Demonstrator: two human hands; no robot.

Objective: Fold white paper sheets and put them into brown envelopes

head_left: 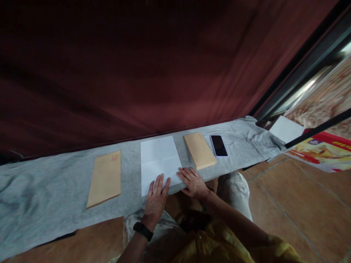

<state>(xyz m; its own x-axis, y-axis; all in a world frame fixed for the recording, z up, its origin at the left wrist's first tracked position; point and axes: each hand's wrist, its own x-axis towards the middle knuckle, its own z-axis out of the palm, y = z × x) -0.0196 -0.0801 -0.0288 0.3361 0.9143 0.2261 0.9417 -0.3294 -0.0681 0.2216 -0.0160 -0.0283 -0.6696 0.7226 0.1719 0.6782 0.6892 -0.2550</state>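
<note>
A white sheet of paper lies on the grey cloth in front of me. My left hand, with a black band on its wrist, rests flat on the sheet's near edge, fingers stretched out. My right hand lies flat at the sheet's near right corner, fingers spread. A single brown envelope lies to the left of the paper. A stack of brown envelopes lies to its right, just beyond my right hand.
A black phone lies face up right of the envelope stack. A dark red curtain hangs behind the cloth. More white paper and a red and yellow printed sheet lie at the right on the tiled floor.
</note>
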